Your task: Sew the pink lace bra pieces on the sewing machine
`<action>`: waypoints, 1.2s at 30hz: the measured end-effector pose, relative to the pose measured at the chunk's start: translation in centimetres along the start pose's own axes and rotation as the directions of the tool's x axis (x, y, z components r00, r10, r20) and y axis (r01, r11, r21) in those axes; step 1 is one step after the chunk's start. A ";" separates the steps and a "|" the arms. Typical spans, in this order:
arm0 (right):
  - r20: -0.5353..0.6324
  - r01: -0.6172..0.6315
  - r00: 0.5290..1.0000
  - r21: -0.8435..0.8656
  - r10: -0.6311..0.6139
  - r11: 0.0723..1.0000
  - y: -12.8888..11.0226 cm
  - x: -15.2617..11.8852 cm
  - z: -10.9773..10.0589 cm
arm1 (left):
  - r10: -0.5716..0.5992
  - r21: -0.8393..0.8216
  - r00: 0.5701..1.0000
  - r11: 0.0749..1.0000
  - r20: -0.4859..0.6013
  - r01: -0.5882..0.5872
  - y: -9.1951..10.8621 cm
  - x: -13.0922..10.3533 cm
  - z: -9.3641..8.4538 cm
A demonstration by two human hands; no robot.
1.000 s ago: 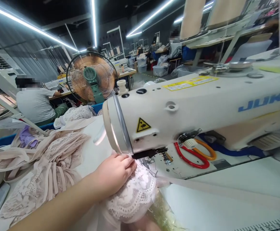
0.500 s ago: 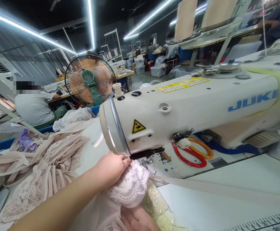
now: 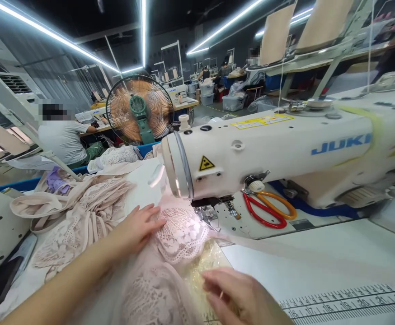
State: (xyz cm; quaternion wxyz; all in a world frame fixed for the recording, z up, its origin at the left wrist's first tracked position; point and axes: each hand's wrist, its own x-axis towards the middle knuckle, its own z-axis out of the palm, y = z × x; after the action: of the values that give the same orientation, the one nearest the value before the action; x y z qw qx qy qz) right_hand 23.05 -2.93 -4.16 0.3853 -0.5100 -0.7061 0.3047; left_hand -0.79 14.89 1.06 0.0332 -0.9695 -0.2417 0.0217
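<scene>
The pale lace piece [image 3: 183, 232] lies under the near end of the sewing machine [image 3: 268, 144], its upper edge by the needle area and a second lace part drooping toward the wearer. The left hand [image 3: 143, 225] rests just left of the machine's head, its grip loose: fingers spread, tips on the lace edge, probably to keep it flat rather than pinch it. The right hand [image 3: 238, 295] hovers in front of the machine, fingers curled beside a yellowish plastic-like patch [image 3: 202, 266]; blur hides whether its grip has anything. Beneath the machine's arm lies a red handle loop [image 3: 267, 224], presumably tucked there within easy reach. Left of the machine, more lace garments [image 3: 92, 212] are heaped on the counter [image 3: 261, 266], likely to stay handy. Beyond the machine stands a fan [image 3: 139, 108].
</scene>
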 end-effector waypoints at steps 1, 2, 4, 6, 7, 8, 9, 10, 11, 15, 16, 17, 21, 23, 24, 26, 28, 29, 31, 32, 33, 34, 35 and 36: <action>-0.075 0.043 0.996 -0.183 -0.057 0.982 0.3 0.1 -0.8 | -0.025 0.032 0.998 0.999 -0.066 0.027 0.5 -0.1 -0.4; -0.119 0.060 0.987 -0.348 -0.108 0.936 0.7 0.4 -1.4 | -0.043 0.035 0.990 0.998 -0.136 0.048 1.6 -0.2 -1.0; -0.125 0.056 0.980 -0.568 -0.154 0.821 1.4 1.2 -2.4 | -0.052 -0.031 0.959 0.999 -0.279 0.045 5.1 -0.1 -2.0; -0.090 0.052 0.984 -0.675 -0.153 0.736 1.9 2.0 -2.9 | 0.061 -0.104 0.966 0.991 -0.252 -0.089 8.9 0.3 -2.2; -0.081 0.054 0.985 -0.702 -0.155 0.710 2.1 2.2 -3.1 | 0.098 -0.090 0.962 0.988 -0.254 -0.125 10.4 0.6 -1.8; -0.070 0.063 0.984 -0.714 -0.162 0.697 2.2 2.3 -3.1 | 0.158 -0.053 0.963 0.983 -0.218 -0.174 11.3 0.8 -1.3; -0.068 0.074 0.982 -0.715 -0.174 0.695 2.2 2.3 -3.1 | 0.180 -0.024 0.965 0.982 -0.191 -0.188 11.8 1.1 -0.6; -0.063 0.095 0.978 -0.708 -0.196 0.700 2.3 2.1 -3.1 | 0.178 -0.013 0.971 0.983 -0.161 -0.183 11.7 1.2 0.2; -0.060 0.121 0.972 -0.696 -0.226 0.708 2.3 1.8 -3.1 | 0.168 -0.018 0.975 0.985 -0.145 -0.173 11.2 1.2 0.9; -0.074 0.244 0.919 -0.664 -0.387 0.707 2.4 0.6 -3.2 | 0.112 -0.180 0.975 0.973 -0.192 -0.147 7.9 0.5 2.3; -0.080 0.261 0.906 -0.667 -0.415 0.698 2.3 0.6 -3.2 | 0.098 -0.228 0.973 0.963 -0.210 -0.146 7.4 0.3 2.2; -0.075 0.269 0.902 -0.673 -0.426 0.689 2.2 0.7 -3.1 | 0.074 -0.277 0.971 0.951 -0.227 -0.137 7.1 0.2 2.0; 0.003 0.221 0.952 -0.699 -0.307 0.680 1.7 2.3 -2.5 | -0.019 -0.445 0.963 0.889 -0.268 -0.106 7.1 0.3 1.3; -0.007 0.183 0.963 -0.715 -0.269 0.674 1.6 3.1 -2.4 | -0.011 -0.439 0.961 0.891 -0.275 -0.116 7.2 0.3 1.1; -0.015 0.177 0.962 -0.722 -0.271 0.668 1.6 3.3 -2.4 | 0.008 -0.402 0.962 0.907 -0.273 -0.122 7.2 0.3 1.0; -0.003 0.194 0.958 -0.729 -0.287 0.656 1.8 3.4 -2.6 | 0.056 -0.255 0.967 0.959 -0.250 -0.122 7.3 0.2 0.9; 0.044 0.239 0.952 -0.728 -0.303 0.643 2.1 3.1 -2.8 | 0.074 -0.096 0.973 0.991 -0.218 -0.097 7.7 0.0 1.0; 0.068 0.258 0.949 -0.725 -0.307 0.638 2.2 2.9 -2.9 | 0.071 -0.036 0.971 0.996 -0.229 -0.081 8.2 -0.1 1.1; 0.098 0.280 0.947 -0.722 -0.307 0.633 2.6 2.4 -2.9 | 0.072 0.023 0.947 0.997 -0.313 -0.069 9.6 -0.1 1.5; 0.105 0.283 0.947 -0.720 -0.304 0.633 2.7 2.2 -2.9 | 0.086 0.034 0.926 0.996 -0.368 -0.079 10.5 0.0 1.7; 0.108 0.281 0.949 -0.718 -0.298 0.636 2.9 2.0 -2.8 | 0.115 0.048 0.904 0.993 -0.412 -0.105 11.3 0.2 1.9; 0.110 0.278 0.951 -0.715 -0.290 0.641 3.1 1.9 -2.7 | 0.152 0.057 0.889 0.988 -0.433 -0.142 12.0 0.4 2.1; 0.111 0.275 0.953 -0.711 -0.283 0.647 3.3 1.9 -2.6 | 0.183 0.057 0.885 0.983 -0.427 -0.176 12.6 0.7 2.3; 0.109 0.271 0.954 -0.709 -0.278 0.651 3.5 1.8 -2.4 | 0.205 0.054 0.893 0.978 -0.401 -0.200 12.9 1.0 2.4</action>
State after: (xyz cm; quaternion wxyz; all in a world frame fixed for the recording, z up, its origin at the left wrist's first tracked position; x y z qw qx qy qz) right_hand 26.48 -0.09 -5.33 0.2008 -0.5081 -0.8355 -0.0589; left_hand 5.98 4.14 -2.33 0.0853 -0.9727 -0.1272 -0.1743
